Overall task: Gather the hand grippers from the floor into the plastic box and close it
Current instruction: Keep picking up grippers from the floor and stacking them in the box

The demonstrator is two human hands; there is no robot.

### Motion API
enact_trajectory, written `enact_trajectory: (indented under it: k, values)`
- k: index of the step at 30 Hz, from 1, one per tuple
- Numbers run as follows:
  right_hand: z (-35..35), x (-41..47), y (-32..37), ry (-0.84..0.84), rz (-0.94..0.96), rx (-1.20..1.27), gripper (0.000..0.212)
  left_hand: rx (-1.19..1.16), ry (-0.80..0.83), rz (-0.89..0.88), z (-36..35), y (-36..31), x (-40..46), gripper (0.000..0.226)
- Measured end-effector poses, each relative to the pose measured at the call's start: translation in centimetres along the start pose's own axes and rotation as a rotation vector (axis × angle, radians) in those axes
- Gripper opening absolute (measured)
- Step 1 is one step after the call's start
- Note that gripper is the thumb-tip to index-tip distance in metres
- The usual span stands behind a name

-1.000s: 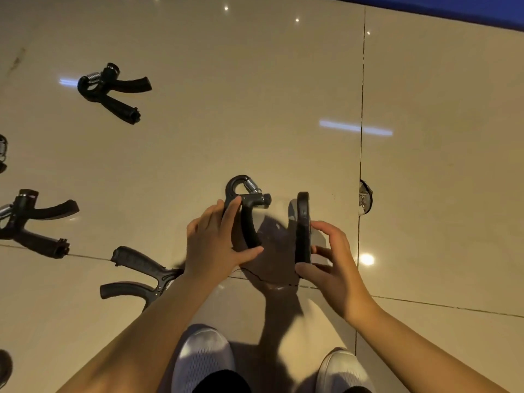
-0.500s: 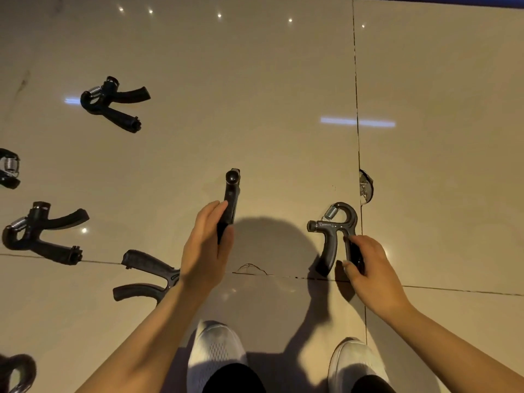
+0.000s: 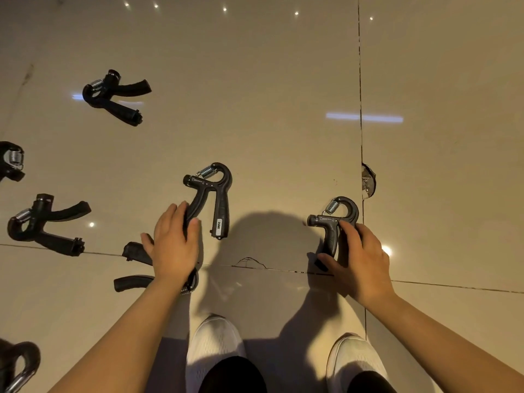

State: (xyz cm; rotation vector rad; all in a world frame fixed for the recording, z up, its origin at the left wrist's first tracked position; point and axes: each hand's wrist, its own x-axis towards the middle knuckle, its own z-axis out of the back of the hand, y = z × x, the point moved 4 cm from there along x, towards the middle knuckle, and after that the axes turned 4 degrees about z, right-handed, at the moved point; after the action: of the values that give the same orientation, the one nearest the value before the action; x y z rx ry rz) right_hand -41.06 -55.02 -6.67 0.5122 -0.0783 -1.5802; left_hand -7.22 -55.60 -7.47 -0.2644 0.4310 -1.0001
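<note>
Grippers lie scattered on the tiled floor (image 3: 283, 80), and we take the chipped tile corner (image 3: 368, 181) as our landmark. Just below and left of it, our right hand (image 3: 360, 259) wraps its fingers (image 3: 347, 231) around the handles of one hand gripper (image 3: 333, 219), squeezing them together so it probably lifts as one compact piece. Well to the left of the chip, our left hand (image 3: 174, 242) curls its fingers (image 3: 178, 211) on one handle of a second hand gripper (image 3: 211, 191), whose other handle lies free on the floor. Four more hand grippers lie farther left, one under our left wrist. We see no plastic box in view, so we judge gathering has barely begun.
</note>
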Motion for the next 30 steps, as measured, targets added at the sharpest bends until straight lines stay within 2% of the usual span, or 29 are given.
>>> enact_trajectory:
  k: [4,7,10,13,16,19,21,23,26,30]
  values:
    - [0.0,-0.2,0.4,-0.033,-0.015,-0.023,0.077,0.112,0.065,-0.100,-0.9,-2.8,-0.5,0.086]
    - [0.1,-0.2,0.7,-0.016,-0.045,-0.033,0.084,0.038,0.082,-0.012,-2.2,-4.1,-1.0,0.101]
    - [0.2,0.0,0.7,0.038,-0.084,0.001,0.093,0.038,0.027,-0.048,-2.4,-4.0,-1.0,0.099]
    - [0.4,0.1,1.0,0.043,-0.102,0.062,0.090,0.024,0.020,-0.130,-2.3,-3.2,-1.1,0.089]
    - [0.3,-0.3,1.2,0.042,-0.008,-0.002,0.084,0.135,0.048,-0.412,-2.3,-2.5,-2.3,0.078]
    - [-0.2,-1.2,0.6,0.100,0.123,-0.057,0.091,0.102,0.100,-0.737,-2.8,-2.3,-4.5,0.073]
    - [-0.4,-2.1,-0.1,0.128,0.193,-0.075,0.094,0.136,0.113,-0.856,-3.1,-3.1,-5.5,0.070]
    - [-0.4,-2.8,-1.1,0.122,0.170,-0.091,0.097,0.188,0.128,-0.805,-3.7,-3.9,-5.8,0.075]
    - [-0.5,-3.4,-2.2,0.088,0.125,-0.104,0.094,0.238,0.153,-0.619,-4.7,-4.8,-5.9,0.084]
    - [-0.1,-2.9,-2.7,0.105,0.209,-0.125,0.094,0.267,0.176,-0.575,-5.3,-6.2,-5.3,0.077]
